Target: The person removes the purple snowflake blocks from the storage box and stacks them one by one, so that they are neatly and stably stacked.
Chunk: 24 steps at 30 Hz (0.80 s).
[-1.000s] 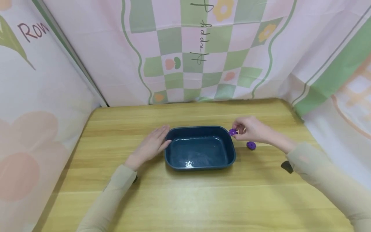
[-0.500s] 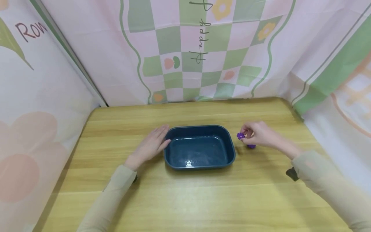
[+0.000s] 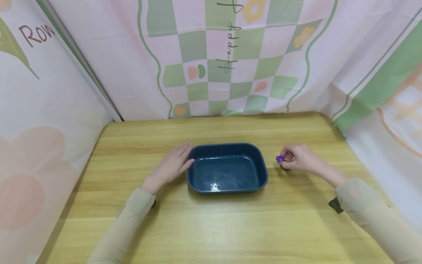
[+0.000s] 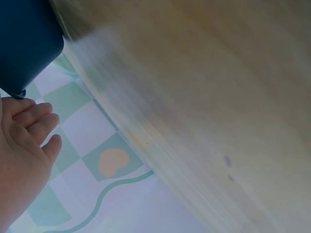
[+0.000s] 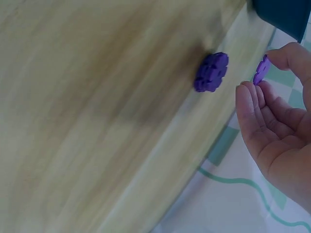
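A dark blue rectangular dish with rounded corners lies on the table, and nothing shows inside it. My left hand rests at the dish's left end, fingers straight along the rim. To the right of the dish, my right hand pinches a purple notched disc between thumb and fingertips, held on edge. Below it in the right wrist view, a small stack of like purple discs sits on the table. From the head, the hand and the held disc mostly cover that stack.
The wooden table spreads around the dish. Printed curtains hang along its back edge and on both sides. A dark object shows under the right sleeve.
My right hand has moved right and toward me with the purple disc, from the dish's right rim to over the stack. The left hand and dish have stayed put.
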{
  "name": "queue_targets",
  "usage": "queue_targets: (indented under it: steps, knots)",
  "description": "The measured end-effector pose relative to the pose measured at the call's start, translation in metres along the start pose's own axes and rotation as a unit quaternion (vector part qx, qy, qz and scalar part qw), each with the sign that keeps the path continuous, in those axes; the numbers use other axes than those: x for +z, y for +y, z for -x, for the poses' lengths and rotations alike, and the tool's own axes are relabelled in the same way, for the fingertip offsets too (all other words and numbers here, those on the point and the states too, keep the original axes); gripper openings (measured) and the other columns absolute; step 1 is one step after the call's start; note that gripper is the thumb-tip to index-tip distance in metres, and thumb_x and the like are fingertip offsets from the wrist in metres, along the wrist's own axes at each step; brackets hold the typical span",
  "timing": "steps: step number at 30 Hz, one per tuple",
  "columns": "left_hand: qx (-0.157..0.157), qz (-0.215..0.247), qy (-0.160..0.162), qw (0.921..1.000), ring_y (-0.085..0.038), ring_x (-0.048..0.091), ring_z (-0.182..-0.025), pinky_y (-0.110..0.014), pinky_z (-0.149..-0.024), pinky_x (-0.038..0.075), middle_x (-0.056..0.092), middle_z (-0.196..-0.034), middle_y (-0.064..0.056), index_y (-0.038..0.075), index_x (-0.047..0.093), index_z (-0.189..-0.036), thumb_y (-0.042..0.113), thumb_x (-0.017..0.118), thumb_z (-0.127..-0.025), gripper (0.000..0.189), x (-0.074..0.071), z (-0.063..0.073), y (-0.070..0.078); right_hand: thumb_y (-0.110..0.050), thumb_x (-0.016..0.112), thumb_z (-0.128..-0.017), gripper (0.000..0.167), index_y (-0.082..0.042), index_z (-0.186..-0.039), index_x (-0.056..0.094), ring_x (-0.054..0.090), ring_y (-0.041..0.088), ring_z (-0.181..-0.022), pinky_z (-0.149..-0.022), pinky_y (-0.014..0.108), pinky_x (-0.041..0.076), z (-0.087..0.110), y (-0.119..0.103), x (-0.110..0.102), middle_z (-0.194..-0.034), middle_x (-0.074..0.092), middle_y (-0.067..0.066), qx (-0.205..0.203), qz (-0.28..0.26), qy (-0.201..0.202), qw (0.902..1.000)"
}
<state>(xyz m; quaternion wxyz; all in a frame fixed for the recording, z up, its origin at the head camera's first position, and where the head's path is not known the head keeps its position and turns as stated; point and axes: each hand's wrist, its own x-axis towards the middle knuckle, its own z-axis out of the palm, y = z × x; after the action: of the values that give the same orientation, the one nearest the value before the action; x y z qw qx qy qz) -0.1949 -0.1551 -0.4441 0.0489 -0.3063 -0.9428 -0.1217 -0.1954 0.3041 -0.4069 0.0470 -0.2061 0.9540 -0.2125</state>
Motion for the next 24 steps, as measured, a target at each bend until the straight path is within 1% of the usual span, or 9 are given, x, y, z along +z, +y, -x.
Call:
queue_targets:
  steps: [7, 17, 24]
  knots:
    - [-0.001, 0.003, 0.0, 1.0, -0.031, 0.035, -0.149, -0.05, -0.124, 0.03, 0.037, -0.158, -0.018, -0.001, 0.036, -0.151, 0.039, 0.041, -0.106, 0.061, 0.0, 0.0, 0.0, -0.013, 0.081, -0.077, 0.019, -0.004, -0.088, 0.068, 0.063, 0.008, -0.07, -0.063, 0.019, 0.055, 0.006, 0.006, 0.003, -0.079, 0.071, 0.003, 0.011, -0.001, 0.003, 0.9999]
    - [-0.005, 0.01, -0.006, 0.9999, -0.031, 0.034, -0.15, -0.05, -0.124, 0.029, 0.036, -0.159, -0.018, -0.001, 0.035, -0.152, 0.039, 0.041, -0.107, 0.06, -0.001, 0.0, 0.001, -0.013, 0.08, -0.078, 0.023, -0.001, -0.094, 0.068, 0.063, 0.01, -0.072, -0.065, 0.018, 0.054, 0.01, 0.016, 0.004, -0.083, 0.071, 0.005, 0.028, 0.004, -0.009, 0.9995]
    - [-0.003, 0.008, -0.004, 1.0, -0.031, 0.033, -0.15, -0.05, -0.124, 0.029, 0.036, -0.159, -0.018, -0.001, 0.034, -0.152, 0.039, 0.041, -0.107, 0.061, 0.001, 0.0, -0.001, -0.011, 0.08, -0.076, 0.023, 0.0, -0.093, 0.068, 0.062, 0.009, -0.07, -0.062, 0.018, 0.054, 0.013, 0.016, 0.006, -0.082, 0.07, 0.007, 0.023, 0.008, -0.009, 0.9997]
